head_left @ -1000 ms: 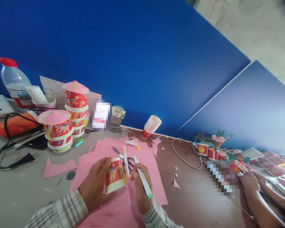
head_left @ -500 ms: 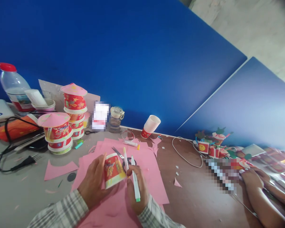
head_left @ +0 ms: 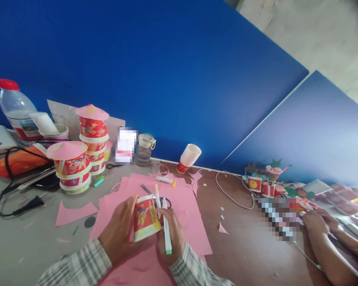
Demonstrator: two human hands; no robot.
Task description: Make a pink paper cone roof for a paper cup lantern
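Between my hands is a red printed paper cup [head_left: 146, 214], tilted, with yellow and green colouring along its lower edge. My left hand [head_left: 121, 228] is closed around its left side. In my right hand [head_left: 173, 237], close against the cup's right side, is a white marker [head_left: 166, 232] with a green end. A second pale marker [head_left: 157, 198] with a yellowish tip sticks up from the same hand. Just behind lie scissors [head_left: 149, 191], their handles partly hidden by the markers. Pink paper sheets [head_left: 193, 226] spread beneath both hands.
Stacked cup towers with pink cone roofs [head_left: 67, 151] stand at left, near a bottle [head_left: 18, 111] and a black plug [head_left: 32, 204]. A glass jar [head_left: 146, 149] and a leaning stack of paper cups [head_left: 189, 157] are at the back. Another person's hands [head_left: 316, 222] work at right.
The cup has shifted slightly right and down, with my left hand following. The white marker in my right hand has turned a little and its green end has moved left.
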